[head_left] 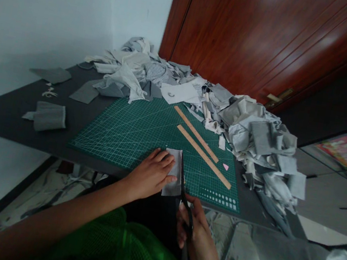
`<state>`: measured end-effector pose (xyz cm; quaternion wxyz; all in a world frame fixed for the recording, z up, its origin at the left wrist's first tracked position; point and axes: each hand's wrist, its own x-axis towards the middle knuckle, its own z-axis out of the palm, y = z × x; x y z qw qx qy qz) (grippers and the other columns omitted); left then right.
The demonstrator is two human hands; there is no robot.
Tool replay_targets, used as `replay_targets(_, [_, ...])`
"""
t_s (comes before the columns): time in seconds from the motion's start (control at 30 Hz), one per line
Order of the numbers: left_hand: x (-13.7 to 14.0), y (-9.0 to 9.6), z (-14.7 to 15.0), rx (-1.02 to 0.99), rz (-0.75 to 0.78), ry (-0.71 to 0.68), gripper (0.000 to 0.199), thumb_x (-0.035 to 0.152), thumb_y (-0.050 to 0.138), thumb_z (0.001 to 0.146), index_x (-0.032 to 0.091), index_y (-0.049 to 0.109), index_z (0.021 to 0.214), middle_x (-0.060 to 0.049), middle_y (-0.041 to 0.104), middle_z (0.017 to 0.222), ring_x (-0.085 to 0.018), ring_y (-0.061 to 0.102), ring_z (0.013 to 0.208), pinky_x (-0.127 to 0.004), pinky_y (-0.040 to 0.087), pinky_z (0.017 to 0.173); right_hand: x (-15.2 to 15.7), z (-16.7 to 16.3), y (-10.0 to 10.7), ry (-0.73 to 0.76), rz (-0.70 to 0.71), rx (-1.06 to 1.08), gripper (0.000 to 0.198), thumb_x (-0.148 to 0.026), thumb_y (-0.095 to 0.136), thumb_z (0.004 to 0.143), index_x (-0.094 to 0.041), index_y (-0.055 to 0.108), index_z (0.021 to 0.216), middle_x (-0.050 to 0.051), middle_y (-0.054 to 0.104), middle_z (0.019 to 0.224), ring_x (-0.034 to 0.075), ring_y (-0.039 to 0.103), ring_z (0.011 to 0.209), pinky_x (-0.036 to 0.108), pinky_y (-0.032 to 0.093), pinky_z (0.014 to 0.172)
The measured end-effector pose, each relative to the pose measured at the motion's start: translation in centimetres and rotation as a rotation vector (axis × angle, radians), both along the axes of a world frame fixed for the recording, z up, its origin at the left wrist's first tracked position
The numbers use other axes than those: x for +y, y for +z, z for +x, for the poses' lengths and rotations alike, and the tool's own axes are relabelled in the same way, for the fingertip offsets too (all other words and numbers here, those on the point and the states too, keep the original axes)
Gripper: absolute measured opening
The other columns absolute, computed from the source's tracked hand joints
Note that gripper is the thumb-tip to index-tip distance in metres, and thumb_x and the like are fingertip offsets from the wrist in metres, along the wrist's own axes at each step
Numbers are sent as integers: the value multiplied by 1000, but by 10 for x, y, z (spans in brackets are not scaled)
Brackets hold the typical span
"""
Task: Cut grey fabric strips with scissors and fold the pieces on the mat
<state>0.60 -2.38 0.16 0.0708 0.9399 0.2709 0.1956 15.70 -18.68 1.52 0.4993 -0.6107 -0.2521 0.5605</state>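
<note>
A small rectangular piece of grey fabric [171,187] lies at the front edge of the green cutting mat [131,141], its near end reaching past the table edge. My left hand [151,174] rests on its left side, fingers laid out and thumb apart, pressing it down. Black-handled scissors [188,210] are in my right hand [196,235], whose fingers are wrapped round the handles. The blades run along the fabric's right edge, pointing away from me. How far apart the blades are, I cannot tell.
Two wooden rulers [204,157] and a pink chip [226,167] lie on the mat. Heaped fabric scraps [156,74] line the back and right of the dark table [6,113]. A folded grey cloth [50,117] lies left. A wooden door [243,30] stands behind.
</note>
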Motion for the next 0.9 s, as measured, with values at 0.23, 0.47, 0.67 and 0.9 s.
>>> replay_targets(0.23, [0, 0, 0, -1, -1, -1, 50, 47, 39, 108, 13, 59, 138, -14, 59, 144, -31, 44, 141, -52, 26, 124, 3, -1, -1, 4, 3, -34, 60, -62, 79, 81, -27, 49, 119, -13, 50, 65, 5, 38, 39, 15, 36, 33])
replay_targets(0.47, [0, 2, -1, -9, -10, -6, 48, 46, 43, 107, 13, 60, 137, -15, 60, 143, -30, 45, 141, -52, 27, 123, 3, -4, -3, -20, -7, -35, 63, -63, 80, 79, -26, 47, 119, -14, 49, 63, 5, 37, 37, 15, 34, 32])
replay_targets(0.67, [0, 2, -1, 2, -7, -12, 48, 47, 43, 107, 12, 60, 137, -15, 59, 145, -30, 45, 140, -51, 27, 124, 2, -6, -1, -45, -31, -25, 68, -64, 83, 75, -26, 47, 119, -14, 49, 63, 5, 37, 39, 14, 35, 32])
replay_targets(0.9, [0, 1, -1, -23, -7, -15, 47, 46, 43, 108, 15, 61, 137, -14, 60, 143, -30, 46, 140, -54, 28, 123, 2, -10, 3, -84, -40, 20, 68, -65, 85, 70, -26, 50, 114, -12, 53, 64, 4, 37, 37, 14, 34, 31])
